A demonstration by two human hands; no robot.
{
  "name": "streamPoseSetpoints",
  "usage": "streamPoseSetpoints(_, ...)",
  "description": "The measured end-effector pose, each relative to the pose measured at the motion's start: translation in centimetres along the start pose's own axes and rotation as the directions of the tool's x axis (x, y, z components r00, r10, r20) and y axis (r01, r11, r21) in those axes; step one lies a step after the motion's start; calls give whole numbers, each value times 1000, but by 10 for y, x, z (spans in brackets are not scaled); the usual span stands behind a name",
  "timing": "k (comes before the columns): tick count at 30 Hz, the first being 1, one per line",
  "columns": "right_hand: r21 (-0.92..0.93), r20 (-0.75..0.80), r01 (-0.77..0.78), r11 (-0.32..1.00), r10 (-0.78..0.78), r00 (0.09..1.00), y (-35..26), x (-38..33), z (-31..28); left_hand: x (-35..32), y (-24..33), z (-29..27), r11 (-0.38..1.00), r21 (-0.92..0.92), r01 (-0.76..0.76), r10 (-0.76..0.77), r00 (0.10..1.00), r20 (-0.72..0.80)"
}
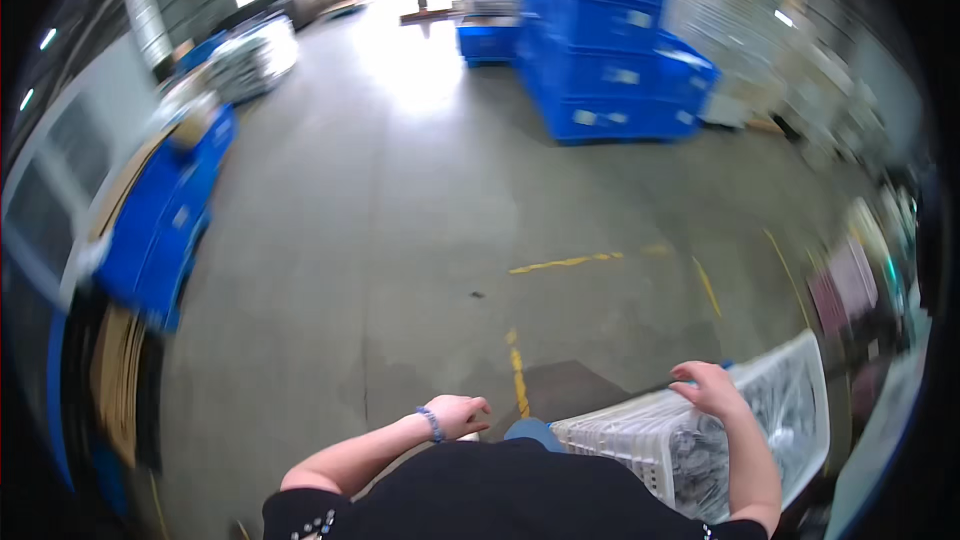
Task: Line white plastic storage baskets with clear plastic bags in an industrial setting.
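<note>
At the lower middle, my left hand point(460, 416) hangs in front of my body, a blue beaded bracelet point(431, 424) on its wrist. Its fingers are loosely bent and a little apart, with nothing visible in them. My right hand point(712, 388) hovers over a white plastic basket point(610, 432) at the lower right, thumb and fingers apart and apparently holding nothing. Whether it touches the basket's edge I cannot tell. Inside the basket lie dark and grey items point(700, 465) under clear plastic film; their kind is unclear.
Stacked blue crates point(610, 70) stand ahead to the right, beside film-wrapped pallets point(720, 30). Along the left are blue bins point(155, 225) and flat cardboard point(122, 375). Yellow tape lines point(565, 263) mark the grey floor point(290, 240). A pink box point(845, 285) sits at the right.
</note>
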State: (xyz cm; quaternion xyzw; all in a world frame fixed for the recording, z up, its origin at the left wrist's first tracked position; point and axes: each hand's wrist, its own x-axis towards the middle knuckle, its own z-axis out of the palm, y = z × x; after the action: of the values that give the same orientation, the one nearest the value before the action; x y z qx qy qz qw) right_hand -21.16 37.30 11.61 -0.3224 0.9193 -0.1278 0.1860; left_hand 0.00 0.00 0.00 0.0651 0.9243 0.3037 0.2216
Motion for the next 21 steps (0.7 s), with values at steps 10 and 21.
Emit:
streamPoseSetpoints(10,180,184,-295,938,263,947,46,-5,28,192,28,-106,924,25,-380,343,859,381)
streamPoseSetpoints(21,386,182,-298,873,244,952,119,171,-67,424,17,-203,917,-387,-94,303,795,525)
